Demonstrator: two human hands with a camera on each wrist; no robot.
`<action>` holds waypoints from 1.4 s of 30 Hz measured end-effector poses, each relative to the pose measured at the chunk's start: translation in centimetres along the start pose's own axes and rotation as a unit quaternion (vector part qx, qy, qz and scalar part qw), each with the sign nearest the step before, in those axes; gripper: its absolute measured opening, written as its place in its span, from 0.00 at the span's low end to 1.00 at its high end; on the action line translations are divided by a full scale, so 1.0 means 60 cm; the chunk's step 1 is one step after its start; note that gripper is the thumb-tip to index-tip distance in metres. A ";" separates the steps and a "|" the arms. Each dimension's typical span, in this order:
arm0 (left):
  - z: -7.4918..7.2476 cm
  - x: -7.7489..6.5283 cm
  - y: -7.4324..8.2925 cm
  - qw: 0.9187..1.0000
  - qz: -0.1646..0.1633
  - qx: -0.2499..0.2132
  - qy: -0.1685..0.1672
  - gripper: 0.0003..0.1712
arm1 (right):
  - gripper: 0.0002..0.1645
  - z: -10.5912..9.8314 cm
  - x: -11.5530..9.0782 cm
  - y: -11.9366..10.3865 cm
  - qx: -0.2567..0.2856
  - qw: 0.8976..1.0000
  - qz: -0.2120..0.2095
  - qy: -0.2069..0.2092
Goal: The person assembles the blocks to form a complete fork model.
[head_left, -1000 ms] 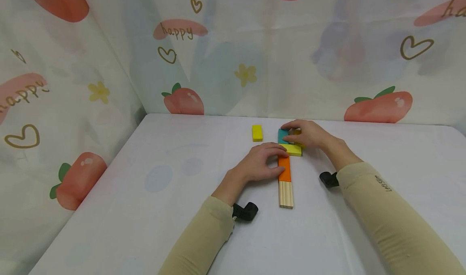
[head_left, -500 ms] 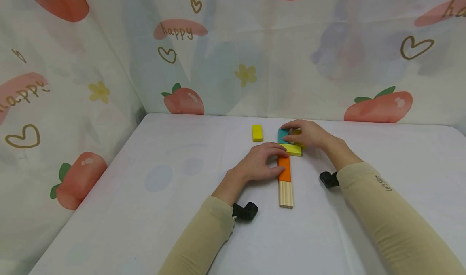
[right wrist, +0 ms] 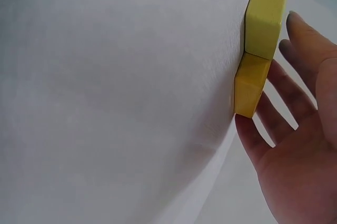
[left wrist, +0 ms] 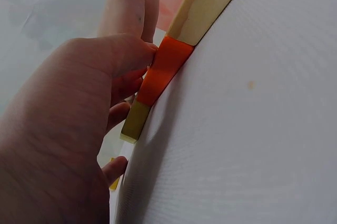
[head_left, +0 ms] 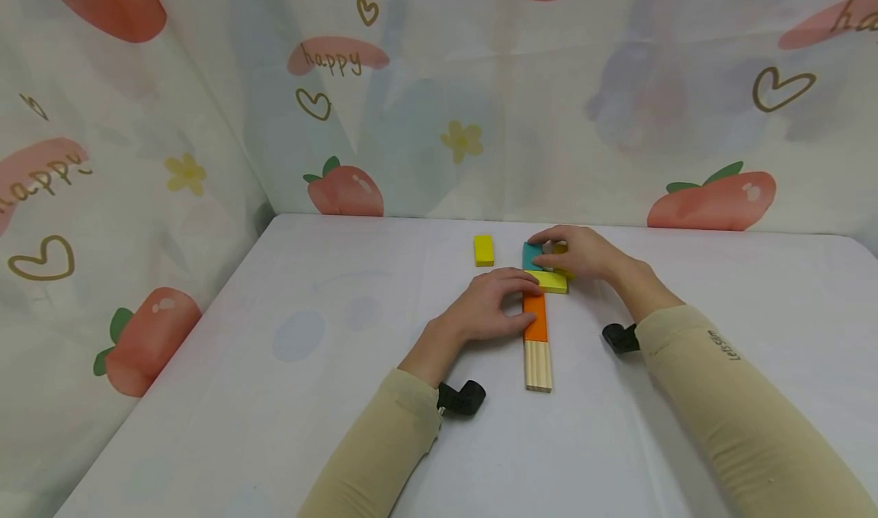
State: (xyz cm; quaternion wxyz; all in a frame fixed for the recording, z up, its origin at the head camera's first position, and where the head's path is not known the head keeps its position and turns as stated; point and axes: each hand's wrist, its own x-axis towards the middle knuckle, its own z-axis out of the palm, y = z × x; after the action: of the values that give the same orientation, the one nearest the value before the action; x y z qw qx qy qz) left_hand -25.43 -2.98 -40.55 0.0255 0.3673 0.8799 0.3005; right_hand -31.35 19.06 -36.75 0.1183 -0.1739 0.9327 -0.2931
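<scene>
In the head view several flat blocks lie edge to edge in a column. A plain grooved wooden block [head_left: 538, 367] is nearest, then an orange block [head_left: 537, 329], a crosswise yellow block [head_left: 554, 283] and a teal block [head_left: 530, 255]. My left hand [head_left: 483, 308] comes from the left, its thumb touching the orange block and its fingertips on the yellow one. My right hand [head_left: 588, 253] arches over the far end, fingertips at the teal block. Its palm partly hides a darker yellow block [right wrist: 251, 84], whose end one fingertip touches in the right wrist view.
Left of the teal block lies a separate yellow block [head_left: 483, 251]. A white cloth covers the table [head_left: 274, 411]. Behind it hangs a printed curtain [head_left: 418, 122], close beyond the right hand. Black wrist mounts [head_left: 461, 398] stick out beside both sleeves.
</scene>
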 end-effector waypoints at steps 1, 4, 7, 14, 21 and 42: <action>0.000 0.000 0.000 1.000 0.001 0.001 -0.001 0.19 | 0.29 0.000 -0.001 0.000 0.000 1.000 0.000 0.001; 0.000 0.001 0.002 1.000 0.004 0.003 -0.002 0.19 | 0.30 -0.002 -0.005 0.002 -0.001 1.000 0.003 0.003; 0.000 0.000 0.004 1.000 0.005 0.005 -0.003 0.19 | 0.31 -0.005 -0.010 0.002 0.001 1.000 0.008 0.005; 0.001 -0.001 0.007 1.000 0.006 0.007 0.001 0.19 | 0.29 -0.013 -0.025 0.001 -0.005 1.000 -0.001 0.021; 0.002 -0.002 0.005 1.000 0.001 -0.009 0.021 0.19 | 0.28 -0.014 -0.041 0.002 -0.021 0.999 -0.014 0.030; -0.012 -0.006 -0.008 0.996 0.007 -0.010 0.088 0.21 | 0.27 0.000 -0.065 -0.007 -0.032 0.998 -0.042 0.025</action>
State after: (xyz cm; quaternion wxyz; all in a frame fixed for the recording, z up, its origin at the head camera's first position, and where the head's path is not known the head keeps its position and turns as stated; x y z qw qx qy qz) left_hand -25.67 -3.84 -40.31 -0.0508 0.3450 0.8731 0.3408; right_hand -27.65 20.26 -36.04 0.0771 -0.2090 0.9363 -0.2716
